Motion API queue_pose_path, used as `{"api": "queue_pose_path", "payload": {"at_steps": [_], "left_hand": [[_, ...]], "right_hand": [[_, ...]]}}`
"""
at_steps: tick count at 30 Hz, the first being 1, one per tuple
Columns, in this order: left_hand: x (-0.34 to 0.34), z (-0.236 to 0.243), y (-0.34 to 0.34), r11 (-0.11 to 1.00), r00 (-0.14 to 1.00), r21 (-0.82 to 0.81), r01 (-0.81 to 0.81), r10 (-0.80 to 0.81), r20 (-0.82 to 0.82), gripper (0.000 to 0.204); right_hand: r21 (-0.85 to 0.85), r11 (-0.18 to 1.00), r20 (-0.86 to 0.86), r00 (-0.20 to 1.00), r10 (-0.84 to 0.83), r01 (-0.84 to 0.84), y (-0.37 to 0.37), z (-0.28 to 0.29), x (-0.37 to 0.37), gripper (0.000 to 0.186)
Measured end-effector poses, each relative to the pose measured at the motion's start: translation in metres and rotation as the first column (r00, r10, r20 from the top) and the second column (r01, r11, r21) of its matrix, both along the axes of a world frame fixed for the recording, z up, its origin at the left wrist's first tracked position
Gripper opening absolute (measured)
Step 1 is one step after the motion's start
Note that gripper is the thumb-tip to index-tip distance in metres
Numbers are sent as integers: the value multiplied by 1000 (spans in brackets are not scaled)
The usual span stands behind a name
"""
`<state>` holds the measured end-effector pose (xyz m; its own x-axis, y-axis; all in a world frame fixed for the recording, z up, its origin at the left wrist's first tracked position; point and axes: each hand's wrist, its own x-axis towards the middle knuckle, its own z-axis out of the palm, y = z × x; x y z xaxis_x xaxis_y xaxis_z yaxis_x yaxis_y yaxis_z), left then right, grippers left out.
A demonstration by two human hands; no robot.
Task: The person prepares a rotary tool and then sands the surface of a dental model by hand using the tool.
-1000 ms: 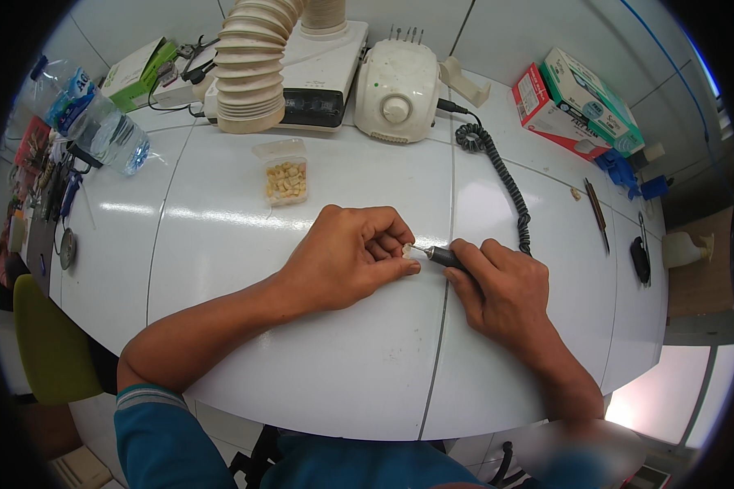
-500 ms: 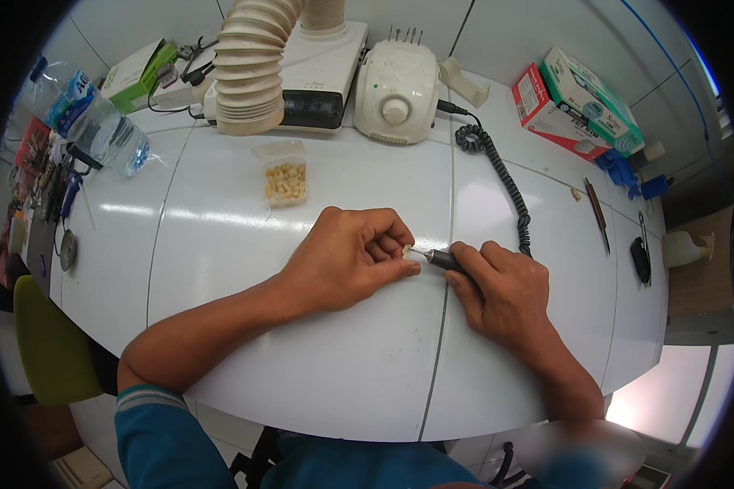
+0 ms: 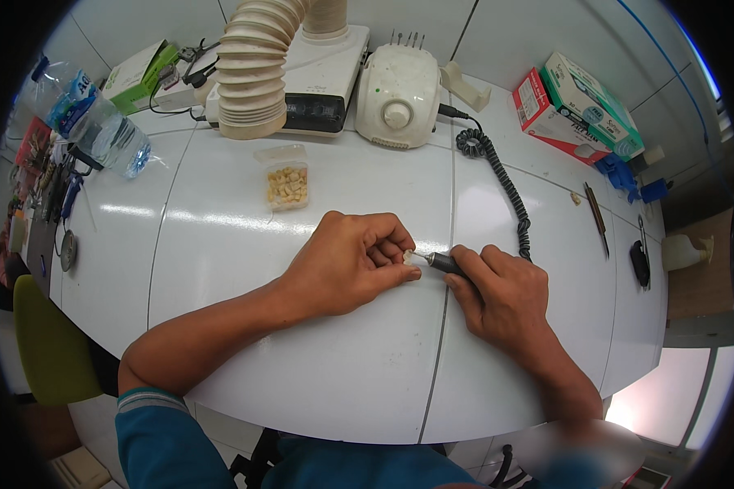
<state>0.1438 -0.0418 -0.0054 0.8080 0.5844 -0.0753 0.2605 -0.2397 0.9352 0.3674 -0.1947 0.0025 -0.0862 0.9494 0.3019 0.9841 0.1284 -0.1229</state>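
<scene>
The left hand (image 3: 347,265) pinches a tiny, pale, tooth-like piece (image 3: 407,257) between thumb and fingertips, grip closed tight around it, near the middle of the bench (image 3: 245,244), a little toward its front edge; the right hand (image 3: 501,293) has its grip wrapped round a slim dark handpiece (image 3: 444,262), its thin metal tip meeting the piece; a black coiled cord (image 3: 506,191) runs from the hand back to a rounded white control box (image 3: 398,98) at the rear edge; beside that, a ribbed beige suction hose (image 3: 257,69) curves down; a small clear bag of cream-coloured pieces (image 3: 286,183) lies behind the left hand; a plastic water bottle (image 3: 102,130) lies toward the left rear corner; coloured cartons (image 3: 575,106) sit at the right rear corner; the bench is glossy white, seamed in panels.
</scene>
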Motion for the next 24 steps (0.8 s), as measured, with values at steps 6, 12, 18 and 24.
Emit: {"api": "queue_pose_path", "payload": {"at_steps": [6, 12, 18, 24], "left_hand": [[0, 0, 0, 999, 1000, 39, 1, -1, 2, 31], [0, -2, 1, 999, 1000, 45, -2, 1, 4, 31], [0, 0, 0, 999, 1000, 39, -4, 4, 5, 31], [0, -3, 0, 999, 1000, 48, -3, 2, 8, 31]], "right_hand": [[18, 1000, 6, 1000, 14, -14, -1, 0, 0, 27], [18, 1000, 12, 1000, 22, -22, 0, -1, 0, 28], [6, 1000, 13, 1000, 13, -13, -1, 1, 0, 28], [-11, 999, 8, 999, 33, -33, 0, 3, 2, 29]]}}
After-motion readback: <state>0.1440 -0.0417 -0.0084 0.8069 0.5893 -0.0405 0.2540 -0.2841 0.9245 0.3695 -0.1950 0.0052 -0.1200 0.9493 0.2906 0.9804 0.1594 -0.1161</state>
